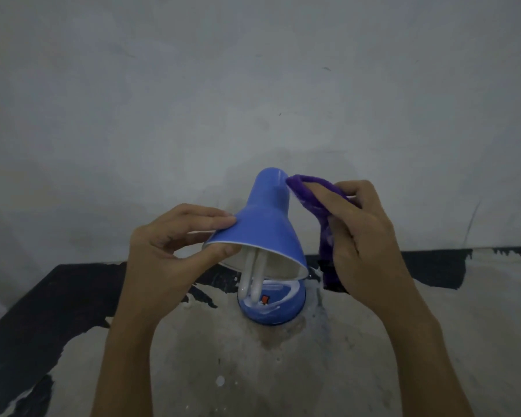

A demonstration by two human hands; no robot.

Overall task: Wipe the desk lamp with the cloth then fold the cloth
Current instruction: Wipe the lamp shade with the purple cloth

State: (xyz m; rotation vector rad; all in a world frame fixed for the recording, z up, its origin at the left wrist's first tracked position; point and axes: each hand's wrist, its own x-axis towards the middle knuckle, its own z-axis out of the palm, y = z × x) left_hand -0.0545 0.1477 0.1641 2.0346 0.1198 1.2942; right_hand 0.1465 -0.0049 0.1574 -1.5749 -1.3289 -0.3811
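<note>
I see a plain grey wall filling the upper half of the head view. Below it lies the bench, its top a worn pale surface with black patches along the far edge and the left side.

My two bare forearms reach in from the near edge. A blue desk lamp stands at the middle of the bench, near the far edge. Its cone-shaped shade is tilted, the open mouth turned toward me, and a white looped bulb shows inside. Its round blue base sits on the bench, with a small red switch on top.

My left hand pinches the left rim of the shade, fingers on the outside and thumb at the inner edge. My right hand is closed around a purple cloth, pressing its upper fold against the narrow top of the shade on its right side. The rest of the cloth hangs down beside the lamp, under my palm.
</note>
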